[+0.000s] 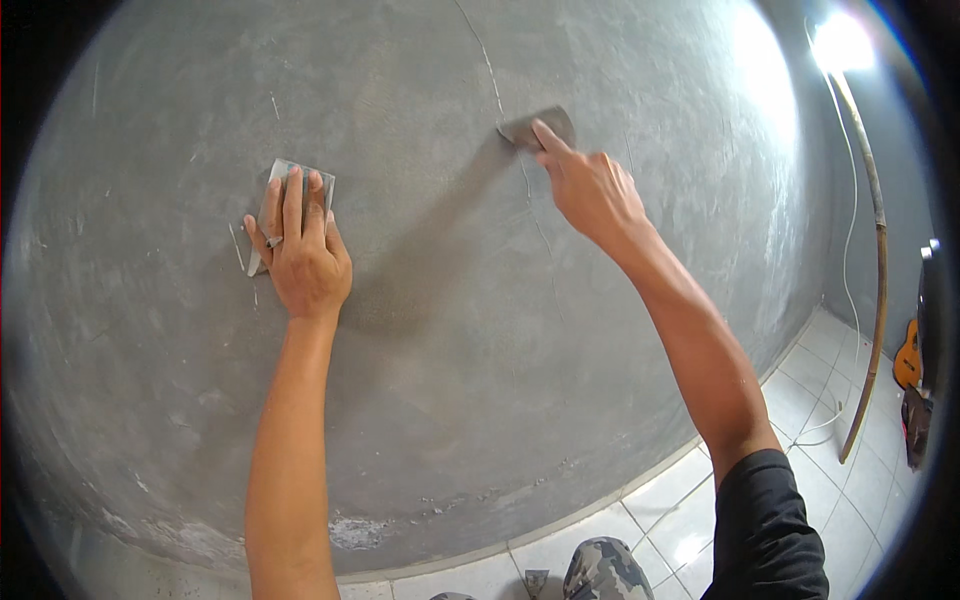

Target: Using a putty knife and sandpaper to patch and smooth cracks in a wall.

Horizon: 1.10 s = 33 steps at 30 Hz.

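Note:
A grey wall (450, 400) fills most of the head view, with a thin pale crack line (483, 52) running down its upper middle. My right hand (595, 190) grips a flat metal scraper (545, 125), index finger stretched along the blade. The scraper's left corner meets the crack line. Further left, my left hand (305, 250) holds a thin, flat greyish plate (325, 185) against the wall, its fingers laid over the face and thumb at the right side. This plate looks like a second scraper; the palm hides its lower part.
Right of the wall, a bamboo pole (878, 270) carries a bright lamp (843, 42) with a white cable (852, 220). White floor tiles (830, 480) run along the wall's foot. A guitar (907, 358) stands at the far right. My camouflage-clad knee (605, 572) shows at the bottom.

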{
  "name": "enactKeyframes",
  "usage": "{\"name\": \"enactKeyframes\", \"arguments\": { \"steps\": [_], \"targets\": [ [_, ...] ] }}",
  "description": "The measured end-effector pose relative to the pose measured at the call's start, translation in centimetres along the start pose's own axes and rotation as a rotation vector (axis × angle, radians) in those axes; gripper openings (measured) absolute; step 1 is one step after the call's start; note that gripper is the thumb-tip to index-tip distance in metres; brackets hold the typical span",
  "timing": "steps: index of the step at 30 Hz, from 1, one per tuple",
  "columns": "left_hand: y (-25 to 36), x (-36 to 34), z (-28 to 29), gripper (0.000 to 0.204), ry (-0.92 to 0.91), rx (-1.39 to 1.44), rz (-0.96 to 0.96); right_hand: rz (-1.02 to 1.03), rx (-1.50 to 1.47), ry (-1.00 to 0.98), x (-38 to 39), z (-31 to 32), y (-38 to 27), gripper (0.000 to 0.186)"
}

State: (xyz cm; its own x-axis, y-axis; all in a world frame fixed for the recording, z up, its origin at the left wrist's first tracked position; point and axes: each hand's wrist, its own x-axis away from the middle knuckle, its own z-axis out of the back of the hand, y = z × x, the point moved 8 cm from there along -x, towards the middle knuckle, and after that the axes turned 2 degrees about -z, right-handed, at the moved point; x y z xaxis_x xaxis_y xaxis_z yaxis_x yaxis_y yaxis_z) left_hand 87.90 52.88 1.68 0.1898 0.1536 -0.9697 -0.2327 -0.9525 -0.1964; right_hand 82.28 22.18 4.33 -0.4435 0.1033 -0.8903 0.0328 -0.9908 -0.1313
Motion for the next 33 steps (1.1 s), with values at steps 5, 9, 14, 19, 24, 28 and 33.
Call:
{"name": "enactKeyframes", "arguments": {
  "steps": [5, 9, 14, 19, 24, 28, 33],
  "targets": [
    [-0.1, -0.5, -0.3, 0.045, -0.031, -0.02, 0.011, 0.101, 0.145, 0.301, -9.6, 4.3, -2.1, 0.046],
    [-0.7, -0.4, 0.0, 0.044, -0.023, 0.006, 0.004, 0.09, 0.119, 0.24, -7.8, 3.2, -1.9, 0.043],
    [0.0, -0.4, 0.0, 0.044, -0.001, 0.067, -0.004, -0.017, 0.064, 0.054, -5.2, 1.7, 0.2, 0.04],
    [-0.4, -0.4, -0.1, 0.043, -0.1, 0.085, 0.019, 0.076, 0.078, 0.279, -11.8, 5.7, -3.0, 0.043],
    [-1.0, -1.7, -0.1, 0.045, -0.205, 0.141, 0.014, -0.043, -0.034, -0.002, -7.8, 5.1, -1.2, 0.048],
    [-0.7, -13.2, -1.7, 0.043, -0.249, 0.228, -0.057, 0.051, -0.041, 0.096, -8.9, 5.8, -1.6, 0.049],
    [-0.2, -30.8, -5.6, 0.043, -0.223, 0.198, -0.286, 0.003, -0.065, 0.036, -15.6, 8.4, -3.5, 0.051]
  ]
}}
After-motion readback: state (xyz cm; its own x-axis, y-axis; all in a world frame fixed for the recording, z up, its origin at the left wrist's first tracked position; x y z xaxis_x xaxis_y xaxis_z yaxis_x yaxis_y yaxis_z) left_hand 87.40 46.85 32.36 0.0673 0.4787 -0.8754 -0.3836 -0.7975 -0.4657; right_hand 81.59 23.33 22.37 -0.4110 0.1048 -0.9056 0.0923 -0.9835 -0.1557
